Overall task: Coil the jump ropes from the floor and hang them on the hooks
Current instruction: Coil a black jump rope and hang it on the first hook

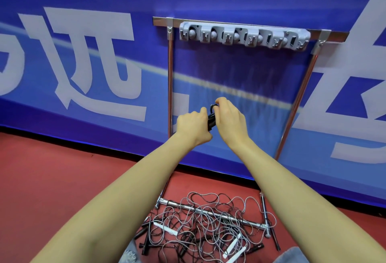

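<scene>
A black jump rope bundle (211, 119) is held up in front of the blue wall, between both hands. My left hand (193, 125) grips the bundle's lower part. My right hand (228, 116) pinches its looped top end. Above them a grey hook rail (244, 35) with several hooks hangs on a metal stand; nothing hangs from it. On the red floor below lies a tangle of grey and black jump ropes (206, 227) with white and black handles.
The metal stand (170, 87) has two upright poles, and a base bar (211, 213) lies under the rope tangle. A blue banner wall (83, 53) with large white characters stands right behind. Red floor (62, 168) stretches to the left.
</scene>
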The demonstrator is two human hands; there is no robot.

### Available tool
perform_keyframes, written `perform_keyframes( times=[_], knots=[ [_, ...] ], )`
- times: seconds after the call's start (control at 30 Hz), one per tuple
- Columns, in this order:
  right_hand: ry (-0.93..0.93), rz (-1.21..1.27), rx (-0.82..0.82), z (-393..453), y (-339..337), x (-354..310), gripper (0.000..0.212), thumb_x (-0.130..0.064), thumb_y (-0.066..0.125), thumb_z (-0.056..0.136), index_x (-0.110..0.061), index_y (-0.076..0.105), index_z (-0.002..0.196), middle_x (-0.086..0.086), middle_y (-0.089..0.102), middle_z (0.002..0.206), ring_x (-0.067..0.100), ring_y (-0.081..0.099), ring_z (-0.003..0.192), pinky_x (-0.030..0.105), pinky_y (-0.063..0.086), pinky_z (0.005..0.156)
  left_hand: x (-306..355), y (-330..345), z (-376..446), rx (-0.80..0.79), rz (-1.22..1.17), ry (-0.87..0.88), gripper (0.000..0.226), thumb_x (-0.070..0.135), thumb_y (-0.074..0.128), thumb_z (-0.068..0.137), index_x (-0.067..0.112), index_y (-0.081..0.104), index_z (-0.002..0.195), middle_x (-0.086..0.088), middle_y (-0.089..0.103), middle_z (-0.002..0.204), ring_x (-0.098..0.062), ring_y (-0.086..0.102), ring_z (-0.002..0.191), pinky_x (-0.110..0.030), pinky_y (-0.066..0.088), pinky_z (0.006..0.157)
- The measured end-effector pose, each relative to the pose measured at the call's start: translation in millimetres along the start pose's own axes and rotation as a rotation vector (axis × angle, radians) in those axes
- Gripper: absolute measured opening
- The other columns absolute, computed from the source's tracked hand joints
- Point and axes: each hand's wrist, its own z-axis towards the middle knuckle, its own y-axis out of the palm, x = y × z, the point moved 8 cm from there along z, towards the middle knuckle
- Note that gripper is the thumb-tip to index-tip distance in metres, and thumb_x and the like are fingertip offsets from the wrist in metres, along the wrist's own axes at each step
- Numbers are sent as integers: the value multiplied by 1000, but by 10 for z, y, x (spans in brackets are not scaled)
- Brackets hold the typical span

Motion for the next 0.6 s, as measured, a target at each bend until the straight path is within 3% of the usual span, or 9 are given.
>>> perform_keyframes(
  times=[0.17, 0.3, 0.4, 0.5, 0.6],
  knots=[
    [105, 130, 48, 36, -48, 64, 19, -15, 39, 99, -2, 53, 102, 13, 64, 88, 33, 56, 78, 37, 38, 65, 16, 49, -69, 19, -48, -6, 43, 28, 59, 80, 11, 34, 111, 2, 41, 61, -23, 45, 55, -26, 29, 48],
    [249, 287, 104, 103, -41, 177, 19, -14, 42, 97, -3, 56, 93, 15, 65, 83, 34, 57, 74, 44, 47, 65, 6, 107, -119, 30, -116, -25, 53, 29, 58, 81, 12, 30, 123, -3, 53, 74, -26, 49, 61, -27, 31, 50],
    [339, 438, 130, 169, -6, 255, 17, -11, 46, 92, -4, 60, 86, 9, 67, 80, 28, 60, 76, 45, 51, 71, -27, 174, -112, 16, -157, -44, 59, 44, 60, 84, 12, 30, 124, -6, 58, 87, -26, 50, 66, -29, 35, 54],
    [289, 458, 97, 255, 15, 195, 13, -14, 53, 90, -9, 64, 84, 2, 62, 70, 23, 60, 74, 39, 51, 70, -79, 272, -53, -57, -349, -46, 64, 62, 55, 83, 15, 29, 118, -7, 56, 94, -25, 55, 71, -31, 38, 56],
    [233, 413, 77, 386, -1, 118, 9, -21, 58, 87, -20, 66, 84, -3, 64, 74, 19, 60, 77, 33, 47, 69, -144, 332, 91, -135, -668, -71, 48, 66, 37, 85, 24, 32, 107, -8, 58, 99, -28, 63, 70, -38, 49, 56]
  ],
)
